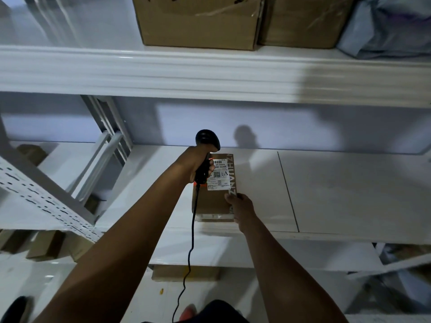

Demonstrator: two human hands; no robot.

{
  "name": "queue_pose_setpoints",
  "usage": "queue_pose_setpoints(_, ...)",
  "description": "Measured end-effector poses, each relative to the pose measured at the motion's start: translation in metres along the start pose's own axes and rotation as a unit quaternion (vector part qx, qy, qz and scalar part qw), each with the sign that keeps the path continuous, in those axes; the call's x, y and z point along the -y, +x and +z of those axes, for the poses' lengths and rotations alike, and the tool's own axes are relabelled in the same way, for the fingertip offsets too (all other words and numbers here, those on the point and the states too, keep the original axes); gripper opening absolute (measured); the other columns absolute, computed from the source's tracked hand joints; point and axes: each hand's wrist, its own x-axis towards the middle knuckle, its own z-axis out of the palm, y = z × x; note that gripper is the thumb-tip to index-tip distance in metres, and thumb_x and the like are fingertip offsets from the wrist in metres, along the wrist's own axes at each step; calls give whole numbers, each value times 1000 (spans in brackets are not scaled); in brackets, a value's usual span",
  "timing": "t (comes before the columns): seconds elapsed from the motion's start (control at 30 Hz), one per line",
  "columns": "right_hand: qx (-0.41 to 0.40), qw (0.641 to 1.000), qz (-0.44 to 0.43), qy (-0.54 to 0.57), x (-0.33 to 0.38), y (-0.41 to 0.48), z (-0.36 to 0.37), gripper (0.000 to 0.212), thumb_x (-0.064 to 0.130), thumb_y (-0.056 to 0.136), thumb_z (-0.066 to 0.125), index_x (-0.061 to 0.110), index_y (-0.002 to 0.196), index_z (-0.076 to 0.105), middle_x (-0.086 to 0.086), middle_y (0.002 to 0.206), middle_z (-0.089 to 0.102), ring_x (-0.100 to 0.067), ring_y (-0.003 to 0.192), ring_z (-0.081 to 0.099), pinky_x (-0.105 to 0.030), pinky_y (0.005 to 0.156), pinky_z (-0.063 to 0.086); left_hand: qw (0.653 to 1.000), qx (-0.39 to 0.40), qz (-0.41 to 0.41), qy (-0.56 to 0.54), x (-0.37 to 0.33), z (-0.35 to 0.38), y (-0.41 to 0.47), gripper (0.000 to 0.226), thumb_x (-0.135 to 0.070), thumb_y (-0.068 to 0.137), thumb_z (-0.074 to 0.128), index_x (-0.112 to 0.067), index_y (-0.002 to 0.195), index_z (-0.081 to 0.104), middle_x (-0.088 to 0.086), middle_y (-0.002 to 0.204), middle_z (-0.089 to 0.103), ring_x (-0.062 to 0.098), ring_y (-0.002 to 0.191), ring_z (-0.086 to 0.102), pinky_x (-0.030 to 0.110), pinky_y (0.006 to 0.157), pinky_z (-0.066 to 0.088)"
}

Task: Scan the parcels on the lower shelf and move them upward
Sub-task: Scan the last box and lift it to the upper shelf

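So the white metal shelf carries everything. Up past both hands, two big brown cardboard boxes crowd the tier above, so free room looks to be off to their left. The right hand grips the near corner of the small brown cardboard parcel, I guess to stop it sliding. Meanwhile the left hand is clenched round the black pistol-grip scanner, aimed at the white label right beside its knuckles.

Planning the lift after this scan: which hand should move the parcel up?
The right hand: it holds the parcel at its near right corner, while the left hand grips the scanner.
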Motion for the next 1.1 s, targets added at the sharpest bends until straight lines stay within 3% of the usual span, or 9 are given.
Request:
queue_pose_setpoints(0.07,1,1000,-4,-6,-5,6,-1,59,45,61,80,11,108,73,-13,99,76,-34,93,72,-51,89,60,1000,2,-6,-8,2,3,2,29,-25,95,65,-15,73,48,3,57,50,14,41,48,21,43,41)
queue_pose_setpoints(0.2,5,1000,-10,-10,-6,8,-3,56,48,56,78,14,102,72,-13,100,77,-39,100,72,-58,91,57,1000,6,-16,-10,6,7,5,28,-25,94,64,-14,72,50,3,58,49,14,41,48,22,41,42)
queue_pose_setpoints(0.37,-1,1000,-5,-9,0,-1,-1,55,44,64,79,13,109,71,-15,103,76,-35,98,72,-55,90,58,1000,9,-12,2,10,6,6,30,-23,95,61,-13,68,52,2,57,49,13,41,48,22,42,41)
queue_pose_setpoints(0.5,-14,999,-2,-29,0,-3,-1,35,34,86,75,14,113,68,-10,102,74,-29,92,71,-42,78,58,1000,4,-22,-6,9,1,9,33,-24,95,61,-17,65,47,2,58,47,12,41,45,20,42,40)
queue_pose_setpoints(0.6,-21,999,-6,-34,-1,-3,-1,36,34,87,75,13,116,67,-7,99,73,-21,81,66,-33,64,51,1000,2,-29,-3,8,3,10,31,-24,94,62,-18,67,47,0,56,48,11,41,44,19,42,39)
queue_pose_setpoints(0.7,-16,999,-5,-34,-2,-2,-3,31,32,88,74,15,114,67,-5,99,72,-18,79,63,-31,67,49,999,-4,-41,-24,7,8,11,24,-24,93,66,-15,76,51,0,58,48,11,42,44,19,42,39)
queue_pose_setpoints(0.83,-37,999,-13,-36,-4,3,-4,16,28,89,74,18,99,68,-1,79,67,-14,66,58,-30,61,45,998,-3,-45,-36,3,14,12,34,-24,94,64,-18,66,45,0,54,46,12,39,43,19,40,39)
queue_pose_setpoints(1.1,-21,999,-17,-34,-2,5,-5,20,30,92,72,17,106,66,0,84,66,-12,70,57,-26,58,43,997,-20,-51,-50,-1,7,10,36,-25,94,64,-18,63,46,0,56,46,12,43,42,20,41,38)
